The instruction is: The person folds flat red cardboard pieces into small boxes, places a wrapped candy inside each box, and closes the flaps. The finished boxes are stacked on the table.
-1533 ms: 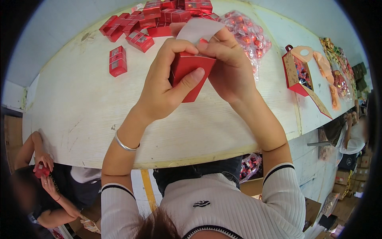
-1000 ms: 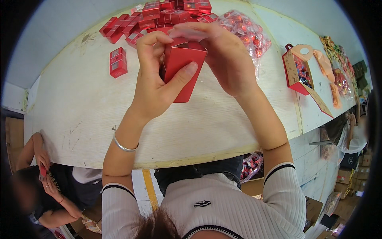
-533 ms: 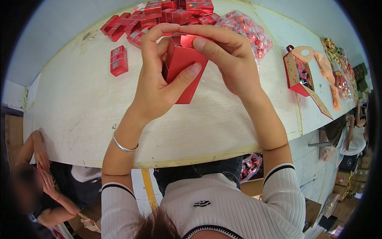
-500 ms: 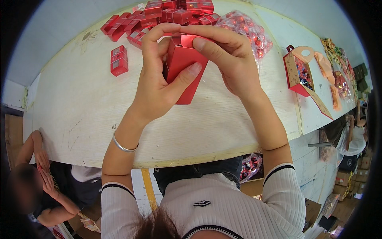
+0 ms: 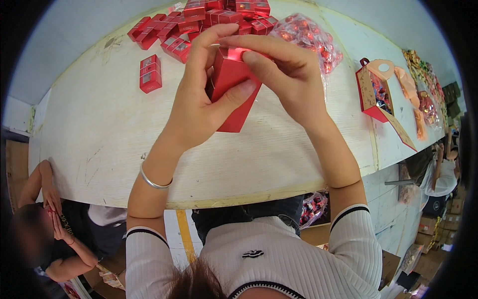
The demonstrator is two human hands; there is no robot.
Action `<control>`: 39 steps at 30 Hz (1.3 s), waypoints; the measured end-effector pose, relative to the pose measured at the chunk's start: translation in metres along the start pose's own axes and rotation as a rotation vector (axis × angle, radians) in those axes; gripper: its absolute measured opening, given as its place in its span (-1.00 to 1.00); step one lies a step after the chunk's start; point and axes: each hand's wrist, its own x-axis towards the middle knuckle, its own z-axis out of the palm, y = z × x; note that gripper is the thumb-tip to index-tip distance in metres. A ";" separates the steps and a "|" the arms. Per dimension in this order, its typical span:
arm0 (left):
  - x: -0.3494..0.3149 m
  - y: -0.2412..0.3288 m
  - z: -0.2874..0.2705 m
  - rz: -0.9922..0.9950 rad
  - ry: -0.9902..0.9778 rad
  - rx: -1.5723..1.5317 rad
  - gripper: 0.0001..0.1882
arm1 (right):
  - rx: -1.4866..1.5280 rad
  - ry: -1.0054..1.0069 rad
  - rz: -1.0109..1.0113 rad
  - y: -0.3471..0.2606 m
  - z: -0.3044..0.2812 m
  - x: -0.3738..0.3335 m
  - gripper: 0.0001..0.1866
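Above the pale, scuffed wooden worktable [image 5: 99, 134] the person holds a small glossy red cardboard carton [image 5: 234, 97] in both hands, tilted, its lower corner hanging just over the tabletop. The left hand [image 5: 199, 104] wraps the carton's left side, thumb pressed flat across its front face and fingers curled round behind, a firm grip. The right hand [image 5: 284, 74] comes over the top, its fingers bent down on the carton's upper end where the shiny flap shows; it is closed on the flap rather than spread. A thin silver bangle [image 5: 153, 180] sits on the left wrist.

At the far edge of the table lies a heap of small flat red boxes [image 5: 199, 20], each with a lighter panel on its face, and one pair of the same red boxes [image 5: 150, 74] lies apart to the left of it. Just right of the heap is a clear plastic bag full of red-wrapped sweets [image 5: 311, 40]. Farther right stands an open red gift box with an orange handle [image 5: 373, 92], small wrapped pieces visible inside, its lid flap lying out on the table. Another person [image 5: 55, 234] crouches below the table's left edge.
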 end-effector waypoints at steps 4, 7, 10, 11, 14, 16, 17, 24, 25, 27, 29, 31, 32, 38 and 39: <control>0.002 0.005 0.000 -0.095 0.064 -0.144 -0.39 | 0.011 -0.022 0.041 -0.002 0.002 0.000 -0.79; 0.002 0.007 0.001 -0.145 0.064 -0.187 -0.42 | 0.356 0.141 0.077 -0.001 0.013 -0.001 -0.78; 0.003 0.010 -0.001 -0.150 0.072 -0.173 -0.48 | 0.260 0.089 -0.010 0.010 0.011 -0.005 -0.79; 0.003 0.010 -0.001 -0.146 0.092 -0.178 -0.51 | 0.199 0.064 -0.020 0.011 0.010 -0.005 -0.79; 0.001 0.003 -0.001 -0.113 0.132 -0.221 -0.58 | 0.110 0.018 -0.018 0.013 0.009 -0.007 -0.77; -0.001 0.001 -0.001 -0.110 0.164 -0.229 -0.62 | 0.164 0.016 0.020 0.013 0.010 -0.007 -0.74; -0.002 0.002 0.000 -0.121 0.187 -0.218 -0.63 | 0.111 0.000 -0.002 0.012 0.011 -0.007 -0.73; 0.015 -0.025 -0.044 0.455 0.554 0.709 -0.71 | 0.076 0.390 -0.049 -0.008 -0.026 0.011 -0.80; 0.017 -0.026 -0.061 0.508 0.640 1.014 -0.69 | 0.123 0.534 0.042 -0.017 -0.028 0.019 -0.68; 0.026 -0.050 -0.104 0.286 0.521 1.357 -0.66 | 0.146 0.494 -0.113 -0.023 -0.048 0.017 -0.63; 0.035 -0.078 -0.116 -0.028 0.291 1.486 -0.61 | 0.147 0.433 -0.126 -0.027 -0.051 0.015 -0.55; 0.025 -0.090 -0.103 0.006 0.236 1.541 -0.63 | 0.165 0.278 -0.147 -0.033 -0.059 0.012 -0.60; 0.022 -0.090 -0.094 0.029 0.203 1.564 -0.64 | 0.178 0.155 -0.159 -0.037 -0.063 0.006 -0.69; -0.023 -0.036 -0.048 0.151 0.049 0.936 -0.78 | -1.084 -0.536 0.087 -0.026 -0.021 -0.050 -0.83; -0.032 -0.025 -0.042 0.100 0.019 0.854 -0.82 | -1.280 -0.497 0.102 -0.005 -0.024 -0.062 -0.82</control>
